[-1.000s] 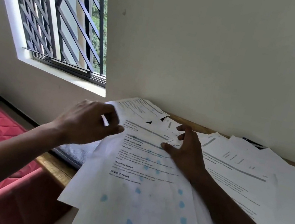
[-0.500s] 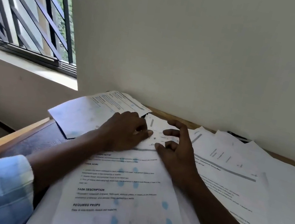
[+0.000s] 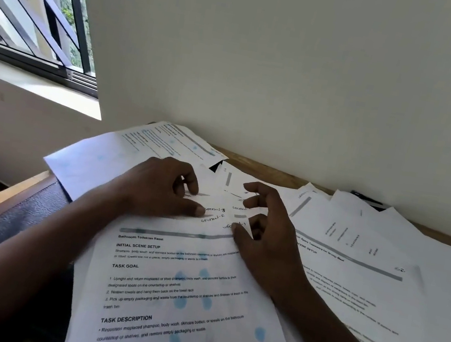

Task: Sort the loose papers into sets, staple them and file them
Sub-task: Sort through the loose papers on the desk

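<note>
The desk [image 3: 263, 167] is covered with loose papers [image 3: 368, 254] fanned out unstapled to the right of and behind the printed top sheet [image 3: 167, 295], and no stapler or file is plainly visible, so I judge the sorting barely begun, with stapling and filing all left. At the far edge of that top sheet, among corners with handwritten section labels, the left hand [image 3: 155, 189] presses its thumb and bent fingers [image 3: 190, 184] on the paper, though whether it pinches a corner I cannot tell. The right hand [image 3: 265, 231] hovers spread and half-bent, with only its thumb touching the sheet's edge.
</note>
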Demonstrator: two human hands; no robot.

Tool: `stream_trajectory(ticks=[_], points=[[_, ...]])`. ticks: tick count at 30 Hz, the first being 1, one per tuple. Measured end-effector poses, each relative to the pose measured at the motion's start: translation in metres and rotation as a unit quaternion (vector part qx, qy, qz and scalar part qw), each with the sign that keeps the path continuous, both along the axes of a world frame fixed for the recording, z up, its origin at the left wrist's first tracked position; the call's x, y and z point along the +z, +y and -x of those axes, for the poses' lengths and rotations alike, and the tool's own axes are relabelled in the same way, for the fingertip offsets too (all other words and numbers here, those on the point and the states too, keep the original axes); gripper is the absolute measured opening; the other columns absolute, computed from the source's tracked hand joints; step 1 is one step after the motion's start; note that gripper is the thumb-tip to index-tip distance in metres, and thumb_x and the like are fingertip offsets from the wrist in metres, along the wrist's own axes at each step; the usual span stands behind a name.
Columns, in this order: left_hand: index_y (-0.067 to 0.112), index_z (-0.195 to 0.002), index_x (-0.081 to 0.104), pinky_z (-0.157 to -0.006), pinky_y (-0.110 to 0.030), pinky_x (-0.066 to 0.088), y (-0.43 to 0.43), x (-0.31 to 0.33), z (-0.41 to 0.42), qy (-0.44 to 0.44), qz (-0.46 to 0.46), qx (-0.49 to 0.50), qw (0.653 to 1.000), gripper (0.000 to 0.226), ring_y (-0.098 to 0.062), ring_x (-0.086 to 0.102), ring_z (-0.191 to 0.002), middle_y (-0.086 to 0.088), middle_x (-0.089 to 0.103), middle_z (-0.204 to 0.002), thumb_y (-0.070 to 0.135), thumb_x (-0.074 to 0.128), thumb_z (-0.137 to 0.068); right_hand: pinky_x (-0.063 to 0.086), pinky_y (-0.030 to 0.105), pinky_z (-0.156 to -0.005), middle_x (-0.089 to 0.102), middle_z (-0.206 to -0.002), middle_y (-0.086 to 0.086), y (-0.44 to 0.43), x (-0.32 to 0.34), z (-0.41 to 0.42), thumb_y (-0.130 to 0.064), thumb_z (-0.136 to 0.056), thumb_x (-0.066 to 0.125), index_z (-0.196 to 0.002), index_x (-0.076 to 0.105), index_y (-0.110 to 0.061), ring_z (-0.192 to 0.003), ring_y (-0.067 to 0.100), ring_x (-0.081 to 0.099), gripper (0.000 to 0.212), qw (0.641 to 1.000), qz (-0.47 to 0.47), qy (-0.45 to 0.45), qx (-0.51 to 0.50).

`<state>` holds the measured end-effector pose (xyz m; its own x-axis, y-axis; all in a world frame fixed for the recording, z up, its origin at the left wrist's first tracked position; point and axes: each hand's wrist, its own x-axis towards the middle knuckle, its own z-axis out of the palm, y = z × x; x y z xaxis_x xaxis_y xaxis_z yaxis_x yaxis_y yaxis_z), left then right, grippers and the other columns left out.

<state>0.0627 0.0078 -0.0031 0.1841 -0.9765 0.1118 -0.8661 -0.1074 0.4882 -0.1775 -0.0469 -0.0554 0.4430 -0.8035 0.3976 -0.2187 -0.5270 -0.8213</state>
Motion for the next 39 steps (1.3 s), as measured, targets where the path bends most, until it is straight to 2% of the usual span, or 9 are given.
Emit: stream_trajectory(ticks=[5, 10, 12, 15, 19, 24, 29, 35, 39], points=[[0.034, -0.088, 0.072, -0.075, -0.030, 0.050, 0.003, 0.004, -0.004, 0.061, 0.015, -0.012, 0.998, 0.029, 0.001, 0.060, -0.069, 0.016, 0.069, -0.077, 0.052, 0.088, -0.073, 0.051, 0.026, -0.072, 0.058, -0.116, -0.013, 0.002, 0.003, 0.001, -0.006, -0.087, 0.073, -0.128, 0.052, -0.045, -0.071, 0.014, 0.056, 0.061, 1.000, 0.004, -0.008, 0.011], [0.033, -0.077, 0.063, -0.069, -0.029, 0.048, 0.004, -0.002, 0.008, -0.071, 0.042, 0.001, 0.997, 0.042, -0.001, 0.061, -0.071, 0.020, 0.068, -0.076, 0.074, 0.071, -0.078, 0.052, 0.025, -0.074, 0.059, -0.117, -0.010, 0.009, 0.009, 0.000, -0.003, -0.085, 0.076, -0.131, 0.054, -0.036, -0.074, 0.014, 0.059, 0.060, 0.996, 0.020, -0.043, 0.075], [0.030, -0.074, 0.059, -0.065, -0.029, 0.044, 0.004, -0.004, 0.012, -0.093, 0.062, 0.005, 0.994, 0.048, -0.002, 0.058, -0.069, 0.014, 0.066, -0.072, 0.077, 0.064, -0.082, 0.053, 0.024, -0.075, 0.057, -0.117, -0.013, 0.011, 0.007, -0.001, -0.012, -0.084, 0.080, -0.131, 0.052, -0.038, -0.084, 0.014, 0.061, 0.061, 0.996, 0.057, -0.002, 0.066], [0.028, -0.076, 0.057, -0.062, -0.026, 0.038, 0.007, -0.006, 0.018, -0.106, 0.068, 0.003, 0.992, 0.049, -0.002, 0.054, -0.069, 0.012, 0.063, -0.071, 0.076, 0.064, -0.083, 0.046, 0.018, -0.083, 0.050, -0.116, -0.023, 0.012, 0.001, -0.003, -0.044, -0.084, 0.078, -0.136, 0.045, -0.042, -0.103, 0.003, 0.055, 0.062, 0.983, 0.127, 0.125, -0.031], [0.030, -0.080, 0.059, -0.060, -0.026, 0.036, 0.007, -0.007, 0.018, -0.070, 0.079, -0.009, 0.994, 0.047, -0.004, 0.056, -0.068, 0.011, 0.063, -0.066, 0.075, 0.070, -0.078, 0.044, 0.022, -0.079, 0.057, -0.097, -0.024, 0.010, -0.003, -0.003, -0.067, -0.090, 0.058, -0.126, 0.051, -0.043, -0.096, 0.000, 0.052, 0.044, 0.978, 0.114, 0.162, -0.065], [0.033, -0.082, 0.062, -0.057, -0.027, 0.037, 0.009, -0.003, 0.009, -0.007, 0.050, -0.043, 0.998, 0.033, -0.007, 0.052, -0.060, 0.013, 0.061, -0.065, 0.059, 0.082, -0.078, 0.040, 0.021, -0.074, 0.060, -0.084, -0.017, 0.009, -0.004, -0.004, -0.059, -0.093, 0.060, -0.114, 0.059, -0.039, -0.090, 0.002, 0.054, 0.028, 0.982, 0.092, 0.151, -0.059], [0.036, -0.090, 0.067, -0.061, -0.025, 0.039, 0.012, 0.007, -0.001, 0.011, -0.004, -0.099, 0.995, 0.022, -0.005, 0.052, -0.059, 0.014, 0.060, -0.059, 0.042, 0.086, -0.081, 0.037, 0.022, -0.080, 0.054, -0.094, -0.018, 0.010, -0.007, -0.005, -0.055, -0.092, 0.053, -0.107, 0.065, -0.032, -0.096, 0.004, 0.045, 0.031, 0.969, 0.141, 0.176, -0.097], [0.033, -0.109, 0.076, -0.067, -0.020, 0.043, 0.017, 0.013, -0.012, 0.134, -0.060, -0.180, 0.973, 0.029, -0.005, 0.052, -0.068, 0.015, 0.062, -0.071, 0.015, 0.083, -0.087, 0.042, 0.031, -0.084, 0.056, -0.097, -0.012, 0.011, -0.003, -0.006, -0.042, -0.096, 0.044, -0.109, 0.067, -0.030, -0.099, 0.011, 0.046, 0.029, 0.962, 0.147, 0.217, -0.079], [0.027, -0.095, 0.080, -0.071, -0.024, 0.041, 0.027, 0.022, -0.019, 0.161, -0.086, -0.224, 0.957, 0.023, -0.010, 0.053, -0.072, 0.002, 0.065, -0.073, 0.005, 0.077, -0.092, 0.043, 0.032, -0.085, 0.056, -0.099, -0.011, 0.010, -0.002, -0.006, -0.041, -0.092, 0.047, -0.108, 0.068, -0.031, -0.100, 0.011, 0.046, 0.027, 0.973, 0.108, 0.190, -0.078]])
